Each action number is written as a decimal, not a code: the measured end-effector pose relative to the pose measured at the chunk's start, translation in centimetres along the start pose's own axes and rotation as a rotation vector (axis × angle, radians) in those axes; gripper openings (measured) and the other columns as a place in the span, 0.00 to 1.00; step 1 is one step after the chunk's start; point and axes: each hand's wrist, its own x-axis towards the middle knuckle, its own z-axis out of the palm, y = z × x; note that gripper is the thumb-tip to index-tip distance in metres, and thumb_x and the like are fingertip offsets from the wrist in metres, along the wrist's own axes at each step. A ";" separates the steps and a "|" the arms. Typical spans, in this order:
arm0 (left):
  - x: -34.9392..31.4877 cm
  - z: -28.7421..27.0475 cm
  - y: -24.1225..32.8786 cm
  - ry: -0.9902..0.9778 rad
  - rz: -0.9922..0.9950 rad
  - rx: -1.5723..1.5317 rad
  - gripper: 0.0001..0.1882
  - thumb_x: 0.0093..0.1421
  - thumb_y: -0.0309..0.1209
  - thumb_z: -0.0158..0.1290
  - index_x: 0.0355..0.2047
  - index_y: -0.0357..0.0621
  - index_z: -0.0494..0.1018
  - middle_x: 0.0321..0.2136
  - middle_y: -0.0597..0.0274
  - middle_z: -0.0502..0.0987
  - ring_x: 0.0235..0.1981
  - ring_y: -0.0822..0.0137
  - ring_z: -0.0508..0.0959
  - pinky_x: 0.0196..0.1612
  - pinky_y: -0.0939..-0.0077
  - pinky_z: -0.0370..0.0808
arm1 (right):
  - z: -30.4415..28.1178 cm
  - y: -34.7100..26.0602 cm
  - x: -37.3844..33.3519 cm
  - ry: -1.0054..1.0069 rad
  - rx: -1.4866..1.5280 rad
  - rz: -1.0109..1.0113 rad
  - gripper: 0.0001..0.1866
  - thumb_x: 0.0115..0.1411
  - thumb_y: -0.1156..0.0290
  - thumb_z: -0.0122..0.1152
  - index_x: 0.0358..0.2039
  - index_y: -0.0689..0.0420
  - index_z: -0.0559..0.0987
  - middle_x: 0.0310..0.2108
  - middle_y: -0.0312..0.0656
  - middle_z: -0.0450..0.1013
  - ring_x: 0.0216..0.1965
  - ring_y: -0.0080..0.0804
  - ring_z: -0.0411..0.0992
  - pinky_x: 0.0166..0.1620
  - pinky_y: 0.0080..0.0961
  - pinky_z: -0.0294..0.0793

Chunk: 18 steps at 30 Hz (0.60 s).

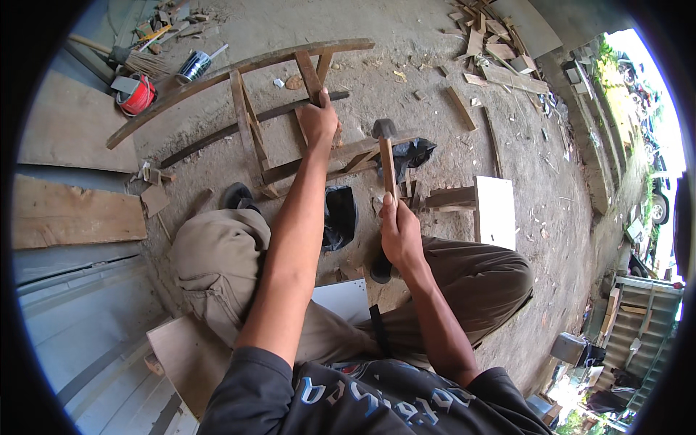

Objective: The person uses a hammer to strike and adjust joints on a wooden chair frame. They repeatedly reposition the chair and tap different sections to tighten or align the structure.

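My left hand (320, 122) is closed around a short crosspiece (308, 72) of a wooden frame (346, 46). The frame has long rails joined by several short slats, and it lies on the ground in front of my legs. In my right hand (401, 230) is the wooden handle of a hammer (388, 163). Its dark, blocky head points up and away from me, over the near rail at the frame's right end. Black plastic (415, 154) lies partly beside that end. My fingers hide part of the crosspiece and the handle's lower end.
A white board (495, 212) with wood attached stands by my right knee. At the far left are a red bucket (135, 96), a can (193, 67) and a broom (138, 61). Scrap wood (500, 51) is piled far right. Loose planks (462, 107) lie on the dirt floor.
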 end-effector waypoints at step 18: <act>1.7 0.6 -0.9 0.038 0.042 0.001 0.36 0.65 0.53 0.44 0.13 0.32 0.74 0.09 0.51 0.74 0.15 0.55 0.80 0.24 0.62 0.77 | -1.5 -1.7 0.9 -0.021 -0.056 0.073 0.28 0.71 0.50 0.41 0.29 0.66 0.71 0.21 0.51 0.71 0.23 0.40 0.71 0.29 0.36 0.69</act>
